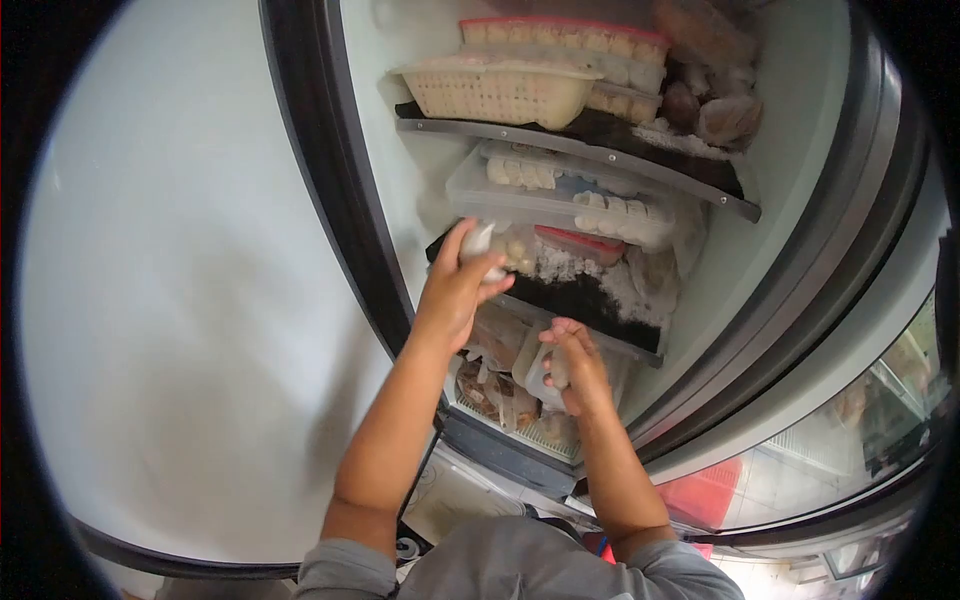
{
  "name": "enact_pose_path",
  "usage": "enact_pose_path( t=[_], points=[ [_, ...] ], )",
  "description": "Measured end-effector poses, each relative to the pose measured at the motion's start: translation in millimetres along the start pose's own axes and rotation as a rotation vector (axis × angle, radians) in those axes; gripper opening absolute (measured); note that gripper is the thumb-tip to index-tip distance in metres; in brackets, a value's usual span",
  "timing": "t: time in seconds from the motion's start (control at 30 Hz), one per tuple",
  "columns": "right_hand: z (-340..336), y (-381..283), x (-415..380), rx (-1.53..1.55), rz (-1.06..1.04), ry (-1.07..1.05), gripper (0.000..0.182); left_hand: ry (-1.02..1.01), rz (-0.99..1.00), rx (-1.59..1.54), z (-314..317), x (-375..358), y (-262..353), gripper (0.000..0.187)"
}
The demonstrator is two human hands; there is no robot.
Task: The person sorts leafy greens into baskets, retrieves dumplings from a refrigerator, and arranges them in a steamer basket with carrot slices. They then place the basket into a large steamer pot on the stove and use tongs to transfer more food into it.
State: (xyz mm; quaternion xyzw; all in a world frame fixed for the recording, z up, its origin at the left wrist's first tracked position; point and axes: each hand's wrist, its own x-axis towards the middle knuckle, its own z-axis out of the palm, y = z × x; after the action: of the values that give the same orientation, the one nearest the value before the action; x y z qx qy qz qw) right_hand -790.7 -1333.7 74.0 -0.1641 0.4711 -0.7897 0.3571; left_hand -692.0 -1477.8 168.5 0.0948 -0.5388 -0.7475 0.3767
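Note:
My left hand (pixel 460 280) is closed around a small white plastic-looking bundle (pixel 480 240), at the left end of the frosted middle shelf (pixel 560 297). Just beyond its fingers sits a clear bag of pale round pieces (pixel 519 250). Lower and to the right, my right hand (pixel 582 368) has its fingers curled round a pale, roundish item (pixel 559 370), mostly hidden by the palm. That hand is in front of a clear plastic container (pixel 536 362) in the bottom of the freezer.
Above are a clear box (pixel 470 188) of white pieces, a cream basket (pixel 495 92) and red-lidded boxes (pixel 565 32). Wrapped bags (pixel 495 392) lie at the bottom. A white door panel (pixel 190 280) flanks the left, a glass door (pixel 850 400) the right.

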Motion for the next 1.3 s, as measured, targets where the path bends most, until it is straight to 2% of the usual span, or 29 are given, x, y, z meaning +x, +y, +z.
enact_pose_path(
  t=[0.03,0.07,0.13,0.17,0.23,0.33,0.47,0.53,0.57,0.63,0.77,0.83,0.87,0.93,0.97,1.03,1.13,1.23,1.3],
  points=[
    [-3.7,-4.9,-2.1,-0.075,-0.097,-0.055,0.036,-0.039,0.113,0.223,11.5,13.5,14.5,0.050],
    [-5.2,-12.8,-0.1,-0.018,-0.113,-0.093,0.033,-0.079,0.223,0.444,21.7,30.3,24.3,0.051],
    [-4.7,-29.0,1.4,0.039,-0.122,-0.105,0.033,-0.047,0.698,1.127,35.7,72.0,31.7,0.050],
    [-3.7,-35.8,0.7,0.095,-0.129,-0.123,0.034,-0.052,0.700,1.128,45.3,83.0,35.0,0.050],
    [-2.7,-43.3,-0.5,0.110,-0.161,-0.104,0.030,-0.111,0.348,1.360,65.4,96.7,40.4,0.052],
    [-11.4,-44.1,-0.8,0.159,-0.171,-0.138,0.026,-0.074,0.321,1.556,84.8,97.2,34.5,0.052],
    [-20.3,-39.1,-0.7,0.148,-0.150,-0.162,0.022,-0.198,0.280,1.601,85.3,130.7,25.4,0.054],
    [-21.9,-37.4,-0.1,0.140,-0.137,-0.162,0.021,-0.309,0.170,1.681,86.4,148.8,21.2,0.053],
    [-22.1,-36.6,0.2,0.133,-0.129,-0.165,0.021,-0.308,0.169,1.682,84.6,151.8,13.5,0.053],
    [-22.2,-33.7,-0.4,0.126,-0.120,-0.170,0.021,-0.149,0.322,1.603,85.4,147.1,6.2,0.054],
    [-28.6,-26.3,-1.4,0.113,-0.092,-0.188,0.021,-0.115,0.250,1.665,86.3,124.6,25.3,0.051],
    [-31.1,-26.1,0.4,0.118,-0.087,-0.199,0.021,-0.259,0.461,1.771,70.0,119.7,39.6,0.047],
    [-31.8,-27.9,2.1,0.118,-0.102,-0.181,0.020,-0.264,0.459,1.774,61.1,125.8,36.4,0.047],
    [-30.6,-32.8,3.0,0.118,-0.114,-0.159,0.020,-0.191,0.672,1.643,46.2,140.2,27.0,0.042],
    [-26.3,-36.9,2.6,0.114,-0.164,-0.118,0.021,-0.191,0.670,1.644,41.0,145.9,27.1,0.042],
    [-18.8,-46.6,4.8,0.108,-0.213,-0.083,0.023,-0.368,0.632,1.616,35.4,155.4,30.7,0.040],
    [-12.1,-60.3,17.5,0.210,-0.274,0.007,0.028,-0.395,0.639,1.800,40.3,167.0,35.0,0.040],
    [-5.2,-77.2,34.1,0.334,-0.245,-0.034,0.028,-0.421,0.562,1.890,47.1,169.9,31.5,0.038],
    [-0.8,-83.2,46.3,0.291,-0.262,-0.025,0.029,-0.427,0.541,1.924,51.2,176.0,31.0,0.037]
  ],
)
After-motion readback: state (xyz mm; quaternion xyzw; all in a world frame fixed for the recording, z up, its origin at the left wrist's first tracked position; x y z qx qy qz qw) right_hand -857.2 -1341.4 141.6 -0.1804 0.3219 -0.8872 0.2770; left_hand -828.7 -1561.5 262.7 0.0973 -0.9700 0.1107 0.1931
